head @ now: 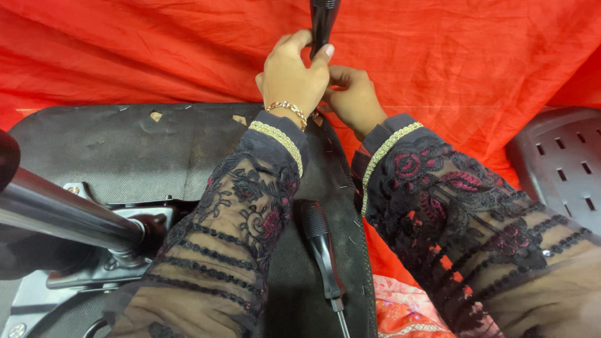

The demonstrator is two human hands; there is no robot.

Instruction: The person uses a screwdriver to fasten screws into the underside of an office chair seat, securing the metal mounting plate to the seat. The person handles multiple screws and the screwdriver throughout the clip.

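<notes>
Two hands meet at the far edge of an upturned black seat (125, 150) lying on red cloth (469, 56). The left hand (291, 78) is curled around a black handle (323, 25), thumb and fingers closed on it; the handle's top is cut off by the frame, and its tip is hidden behind the hand. The right hand (354, 97), just beside it, has its fingers bent at the seat's edge, but what they pinch cannot be made out. A screwdriver (322, 250) lies on the seat between the sleeves, its blade partly cut off. A chrome post (62, 216) rises at left.
</notes>
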